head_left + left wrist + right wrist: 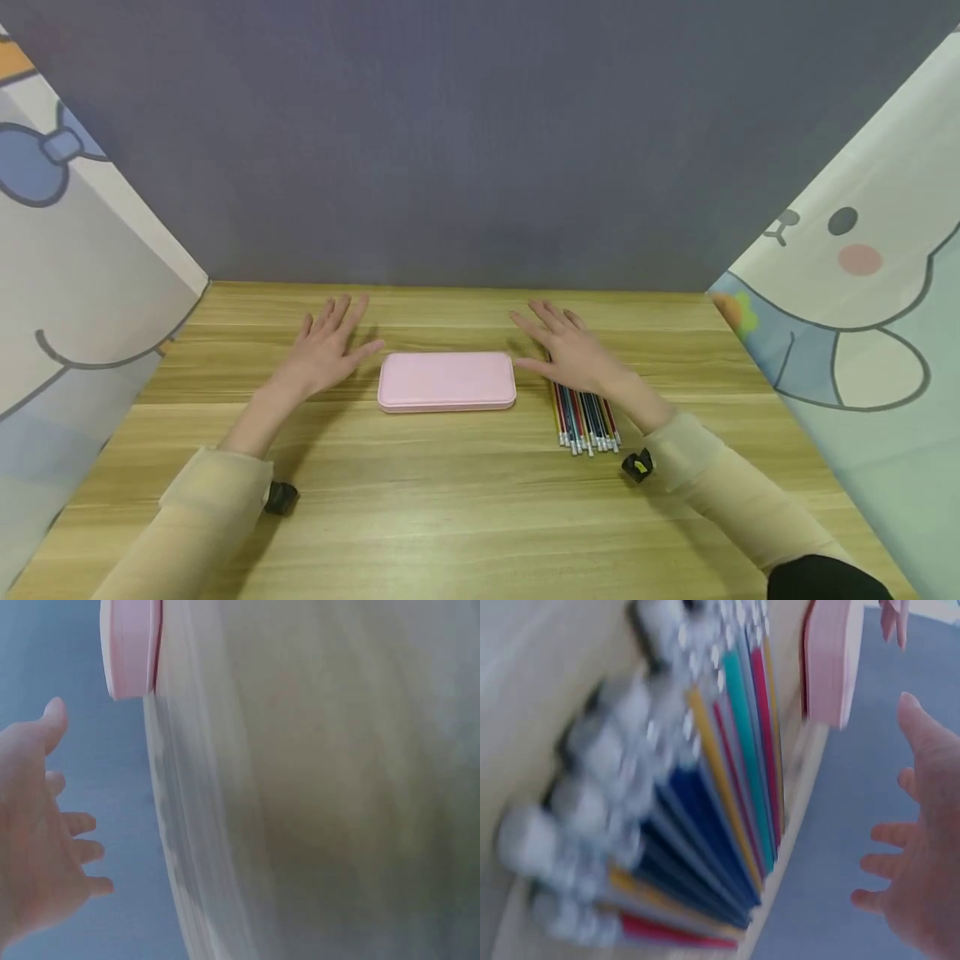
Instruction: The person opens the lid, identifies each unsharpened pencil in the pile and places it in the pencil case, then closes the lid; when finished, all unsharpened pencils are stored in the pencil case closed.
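A flat pink pencil case [447, 381] with rounded corners lies closed on the table between the two hands. My left hand [322, 354] is off the case's left end, fingers spread and thumb pointing toward it. On the other side my right hand [573, 354] hovers over a bundle of pencils [585, 421], holding nothing, its thumb near the case's right end. The pencils lie side by side, eraser ends toward me, and the hand hides their far ends. In the right wrist view the pencils [720, 787] show yellow, red, green and dark blue barrels with white erasers.
The light wood table [420, 508] ends at a grey upright panel [465, 150] at the back. Cartoon-printed sheets flank it, one on the left [97, 267] and one on the right [862, 275]. Dark wrist cameras sit at both cuffs.
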{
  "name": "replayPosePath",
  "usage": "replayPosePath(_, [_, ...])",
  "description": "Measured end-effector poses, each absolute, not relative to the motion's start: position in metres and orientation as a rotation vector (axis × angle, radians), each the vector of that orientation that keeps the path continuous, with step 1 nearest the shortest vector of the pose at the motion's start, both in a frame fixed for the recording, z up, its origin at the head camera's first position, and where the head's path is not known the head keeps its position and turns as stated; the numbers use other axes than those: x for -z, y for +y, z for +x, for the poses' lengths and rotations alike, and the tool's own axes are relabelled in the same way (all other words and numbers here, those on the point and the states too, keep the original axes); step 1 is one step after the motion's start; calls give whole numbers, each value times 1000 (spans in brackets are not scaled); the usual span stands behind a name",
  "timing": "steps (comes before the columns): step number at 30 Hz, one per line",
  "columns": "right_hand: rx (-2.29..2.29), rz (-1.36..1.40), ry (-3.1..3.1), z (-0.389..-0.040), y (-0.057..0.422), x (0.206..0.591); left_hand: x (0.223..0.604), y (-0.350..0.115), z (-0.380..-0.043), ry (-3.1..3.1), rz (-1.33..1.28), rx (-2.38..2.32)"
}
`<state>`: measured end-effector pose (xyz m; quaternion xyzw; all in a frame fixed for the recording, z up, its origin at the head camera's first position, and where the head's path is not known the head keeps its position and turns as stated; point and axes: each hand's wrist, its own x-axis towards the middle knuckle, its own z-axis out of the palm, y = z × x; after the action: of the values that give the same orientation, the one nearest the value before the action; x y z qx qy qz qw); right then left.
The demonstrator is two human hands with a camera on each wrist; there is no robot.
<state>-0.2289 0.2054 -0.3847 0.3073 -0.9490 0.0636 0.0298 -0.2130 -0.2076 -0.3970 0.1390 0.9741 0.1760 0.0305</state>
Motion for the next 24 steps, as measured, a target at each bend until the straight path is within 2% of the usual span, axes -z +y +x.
replayPosePath(14, [-135, 1296, -2887, -213, 151, 399, 405, -206, -200, 2758, 451, -808])
replayPosePath(24, [25, 1438, -2877, -203, 134, 402, 413, -202, -188, 2669, 573, -860])
